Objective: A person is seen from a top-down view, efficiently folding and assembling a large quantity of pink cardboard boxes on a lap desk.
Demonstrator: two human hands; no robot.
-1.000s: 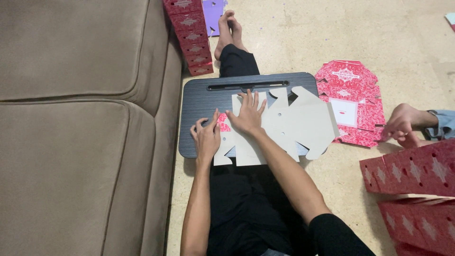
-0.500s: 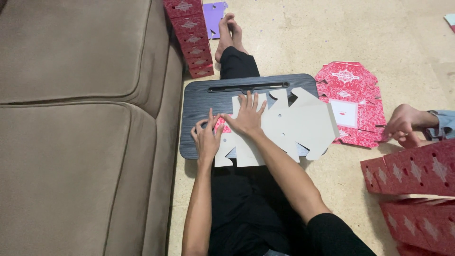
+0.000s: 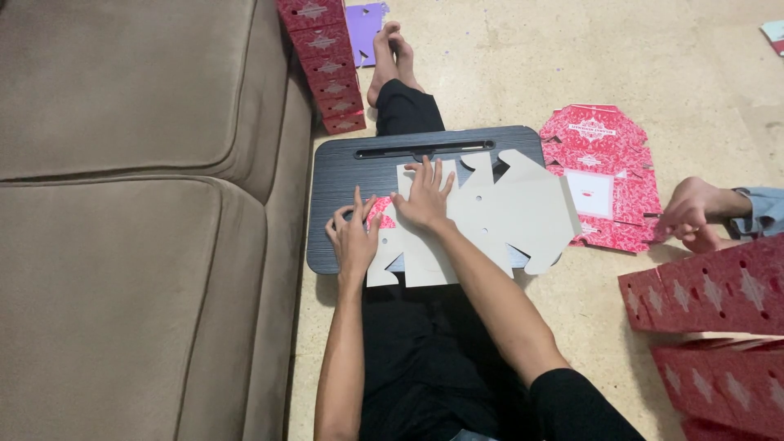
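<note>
A flat die-cut cardboard box blank (image 3: 506, 211), grey side up, lies on a dark lap tray (image 3: 351, 163) across my legs. My right hand (image 3: 423, 196) presses flat on the blank's left part, fingers spread. My left hand (image 3: 353, 233) rests at the blank's left edge, where a flap folded over shows its red patterned side (image 3: 380, 211); the fingers are on or around that flap, and I cannot tell if they grip it.
A brown sofa (image 3: 131, 204) fills the left. Red patterned boxes are stacked (image 3: 322, 61) by the sofa, more folded red boxes (image 3: 719, 327) lie at right. A flat red blank (image 3: 600, 175) lies on the floor beside the tray. Another person's hand (image 3: 694, 214) rests near it.
Both hands stay on the blank in nearly the same place. The view has shifted slightly.
</note>
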